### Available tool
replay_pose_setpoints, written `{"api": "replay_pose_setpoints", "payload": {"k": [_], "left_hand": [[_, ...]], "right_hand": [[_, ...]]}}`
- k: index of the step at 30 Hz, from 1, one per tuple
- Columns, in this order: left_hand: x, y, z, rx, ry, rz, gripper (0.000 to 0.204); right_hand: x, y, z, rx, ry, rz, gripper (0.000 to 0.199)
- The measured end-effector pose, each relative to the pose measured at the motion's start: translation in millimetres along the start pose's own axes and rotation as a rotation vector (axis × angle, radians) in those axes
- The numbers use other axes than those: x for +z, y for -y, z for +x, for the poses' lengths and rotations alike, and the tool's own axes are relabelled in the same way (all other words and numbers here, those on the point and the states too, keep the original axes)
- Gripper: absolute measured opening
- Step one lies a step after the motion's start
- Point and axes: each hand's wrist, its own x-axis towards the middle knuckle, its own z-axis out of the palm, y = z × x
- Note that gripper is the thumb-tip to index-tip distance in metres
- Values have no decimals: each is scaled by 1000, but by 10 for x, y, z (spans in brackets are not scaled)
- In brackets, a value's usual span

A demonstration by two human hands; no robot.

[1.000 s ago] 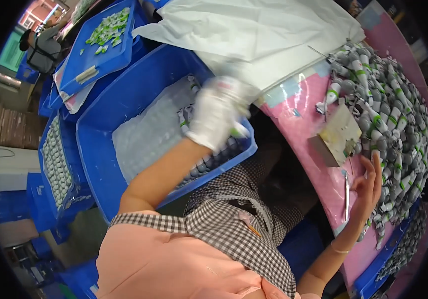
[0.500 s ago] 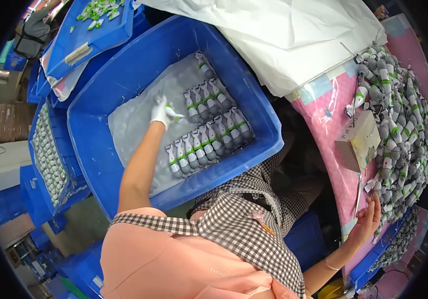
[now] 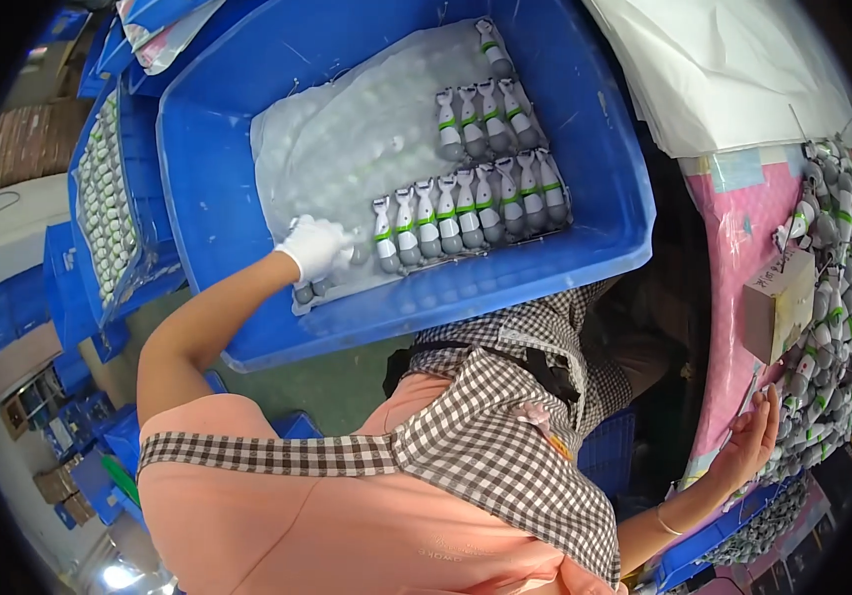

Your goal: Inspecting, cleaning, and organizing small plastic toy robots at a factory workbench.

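My left hand (image 3: 315,248), in a white glove, is low in the near left part of a big blue bin (image 3: 426,315). Its fingers are curled around pin-shaped pieces with grey round ends (image 3: 313,290), mostly hidden by the glove. To its right, a row of similar pieces (image 3: 466,208), white with a green band and grey end, stretches along a translucent white sheet (image 3: 337,139). My bare right hand (image 3: 746,448) has its fingers stretched out beside a heap of such pieces (image 3: 828,397), next to a thin metal tool (image 3: 749,395).
A small carton (image 3: 778,305) stands on the pink-covered table (image 3: 724,248) beside the heap. White sheeting (image 3: 724,69) hangs at the upper right. Left of the bin, a blue crate (image 3: 153,233) holds rows of grey pieces (image 3: 104,203). A shorter row of pieces (image 3: 486,114) lies farther back.
My view has shifted, so the bin appears higher and farther right. My left hand has moved from the middle of the sheet toward the bin's near left side. My right hand stays by the heap.
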Motion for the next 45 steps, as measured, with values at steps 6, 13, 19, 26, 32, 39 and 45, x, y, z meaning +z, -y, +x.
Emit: {"api": "replay_pose_setpoints", "payload": {"k": [6, 13, 19, 26, 32, 39, 45], "left_hand": [[303, -94, 227, 397, 10, 261, 13], [977, 235, 361, 135, -111, -82, 22], [997, 3, 467, 61, -155, -317, 22], [-1146, -823, 723, 367, -959, -130, 17], [-2551, -2746, 820, 785, -1187, -880, 19], [-2637, -4584, 816, 1276, -481, -1090, 11], [-2434, -4483, 707, 1309, -524, -799, 13]], "right_hand": [[-37, 58, 73, -21, 3, -18, 33], [302, 297, 225, 65, -176, -132, 26], [-53, 342, 607, -456, -526, -393, 20], [254, 615, 1690, -879, -364, -1194, 20], [82, 1104, 1596, -976, -542, -806, 20], [192, 844, 1666, -687, 18, -1056, 38], [301, 661, 1705, -769, 92, -1383, 32]]}}
